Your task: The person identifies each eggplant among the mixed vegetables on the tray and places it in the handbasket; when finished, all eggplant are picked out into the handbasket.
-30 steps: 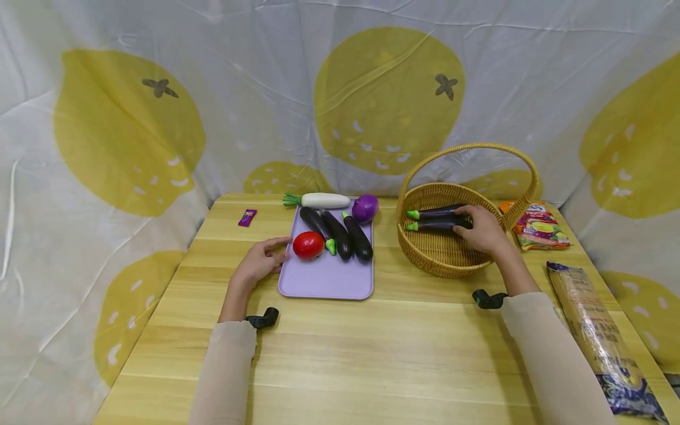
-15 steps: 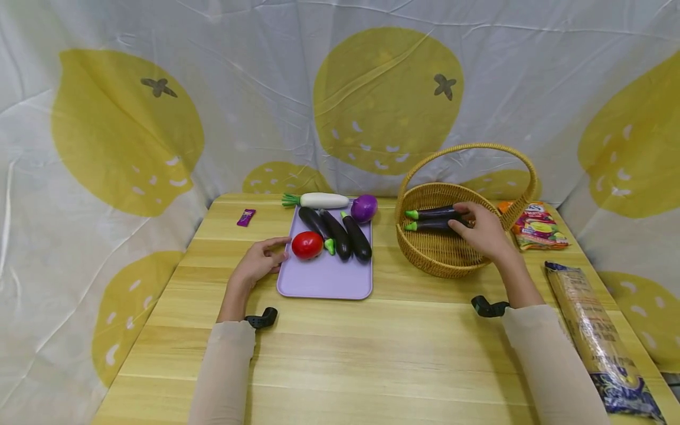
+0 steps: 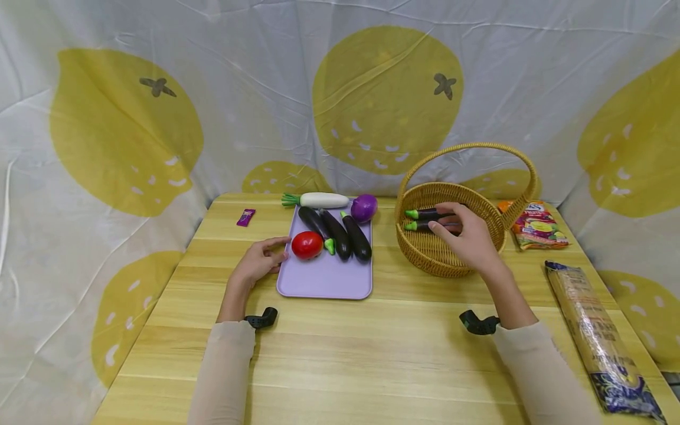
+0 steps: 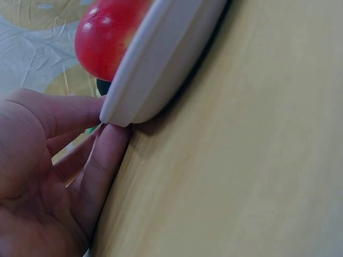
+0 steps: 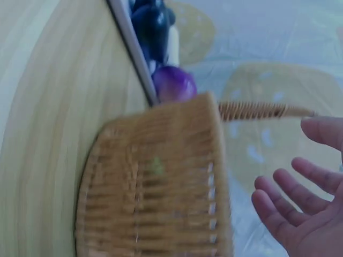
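Note:
My left hand (image 3: 259,261) is at the left edge of a lilac tray (image 3: 324,286). In the left wrist view its thumb and a finger pinch the tray's rim (image 4: 153,69). On the tray are a red tomato (image 3: 307,245), three eggplants (image 3: 336,233), a purple onion-like vegetable (image 3: 363,208) and a white radish (image 3: 324,200) across the back edge. Two more eggplants (image 3: 422,213) lie side by side in a wicker basket (image 3: 432,267), partly hidden by my right hand (image 3: 467,236). That hand hovers over the basket, its fingers spread and holding nothing in the right wrist view.
The basket's tall handle (image 3: 473,145) arches over it. A colourful snack bag (image 3: 540,227) lies right of the basket, and a long clear packet (image 3: 602,336) along the table's right side. A small purple packet (image 3: 246,217) sits left of the tray.
My right hand has drawn back to the left and toward me over the basket, away from the eggplants' far ends. The left hand and the tray have stayed put.

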Demonstrator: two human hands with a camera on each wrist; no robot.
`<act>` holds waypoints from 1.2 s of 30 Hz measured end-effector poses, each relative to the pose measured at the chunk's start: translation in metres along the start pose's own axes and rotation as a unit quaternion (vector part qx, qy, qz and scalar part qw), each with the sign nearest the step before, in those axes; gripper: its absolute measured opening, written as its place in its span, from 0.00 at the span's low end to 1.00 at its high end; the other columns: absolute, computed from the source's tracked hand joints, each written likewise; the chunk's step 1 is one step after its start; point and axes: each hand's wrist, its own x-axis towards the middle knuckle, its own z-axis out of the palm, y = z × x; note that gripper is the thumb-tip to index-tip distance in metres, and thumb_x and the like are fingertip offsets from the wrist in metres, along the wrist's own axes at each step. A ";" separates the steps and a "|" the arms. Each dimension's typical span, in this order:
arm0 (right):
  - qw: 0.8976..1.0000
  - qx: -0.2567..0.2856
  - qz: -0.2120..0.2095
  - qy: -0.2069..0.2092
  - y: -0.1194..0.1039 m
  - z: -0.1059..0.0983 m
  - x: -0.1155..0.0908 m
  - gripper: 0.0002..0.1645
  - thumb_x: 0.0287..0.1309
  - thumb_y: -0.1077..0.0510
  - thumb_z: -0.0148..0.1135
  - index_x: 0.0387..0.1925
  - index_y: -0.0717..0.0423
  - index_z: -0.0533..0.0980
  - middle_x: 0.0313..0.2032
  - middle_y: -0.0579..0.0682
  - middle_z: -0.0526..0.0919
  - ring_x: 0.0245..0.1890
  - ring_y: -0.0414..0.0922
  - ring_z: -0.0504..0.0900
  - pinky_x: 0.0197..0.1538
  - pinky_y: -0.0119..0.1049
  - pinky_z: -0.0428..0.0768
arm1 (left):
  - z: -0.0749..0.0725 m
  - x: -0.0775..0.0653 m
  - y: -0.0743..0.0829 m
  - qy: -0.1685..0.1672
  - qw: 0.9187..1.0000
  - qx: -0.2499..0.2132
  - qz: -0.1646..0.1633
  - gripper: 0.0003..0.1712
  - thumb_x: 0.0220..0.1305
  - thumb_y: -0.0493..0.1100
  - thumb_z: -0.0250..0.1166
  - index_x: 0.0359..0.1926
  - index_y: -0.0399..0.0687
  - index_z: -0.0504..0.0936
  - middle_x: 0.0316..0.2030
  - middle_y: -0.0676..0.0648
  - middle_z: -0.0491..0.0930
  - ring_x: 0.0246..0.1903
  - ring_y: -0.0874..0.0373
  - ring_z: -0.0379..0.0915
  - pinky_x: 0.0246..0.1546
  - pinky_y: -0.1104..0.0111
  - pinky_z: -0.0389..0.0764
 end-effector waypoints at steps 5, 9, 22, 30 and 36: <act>0.999 0.024 -0.031 0.005 -0.015 0.015 -0.003 0.28 0.71 0.46 0.63 0.67 0.52 0.73 0.57 0.55 0.80 0.55 0.53 0.82 0.60 0.48 0.81 | 0.001 -0.008 0.015 -0.007 1.000 0.005 -0.008 0.28 0.73 0.38 0.63 0.72 0.51 0.74 0.50 0.35 0.76 0.43 0.49 0.74 0.42 0.69 0.87; 0.998 0.040 -0.056 -0.004 -0.028 0.031 -0.003 0.26 0.70 0.48 0.66 0.64 0.53 0.75 0.56 0.53 0.82 0.51 0.48 0.84 0.57 0.41 0.83 | 0.001 -0.013 0.021 -0.009 1.000 0.008 -0.009 0.28 0.73 0.38 0.63 0.72 0.49 0.74 0.50 0.35 0.76 0.43 0.49 0.75 0.43 0.68 0.87; 0.992 0.055 -0.046 -0.102 -0.041 0.093 0.001 0.35 0.67 0.52 0.68 0.70 0.59 0.69 0.64 0.60 0.76 0.60 0.59 0.80 0.63 0.52 0.81 | 0.001 0.004 -0.007 0.005 1.000 -0.005 0.012 0.28 0.72 0.42 0.66 0.70 0.56 0.76 0.48 0.38 0.78 0.41 0.52 0.77 0.41 0.70 0.87; 0.993 0.046 -0.018 -0.110 -0.033 0.118 0.007 0.39 0.66 0.50 0.69 0.72 0.61 0.67 0.68 0.61 0.74 0.63 0.60 0.78 0.63 0.53 0.80 | 0.001 0.005 -0.008 0.006 1.000 -0.010 0.015 0.27 0.72 0.41 0.66 0.70 0.56 0.77 0.50 0.37 0.79 0.40 0.53 0.76 0.40 0.71 0.86; 0.993 0.044 0.007 -0.111 -0.026 0.131 0.011 0.40 0.66 0.47 0.68 0.73 0.58 0.66 0.69 0.59 0.72 0.60 0.62 0.80 0.62 0.54 0.81 | 0.001 0.004 -0.008 0.006 1.000 -0.008 0.013 0.27 0.72 0.42 0.66 0.70 0.56 0.76 0.51 0.38 0.78 0.40 0.53 0.76 0.40 0.71 0.86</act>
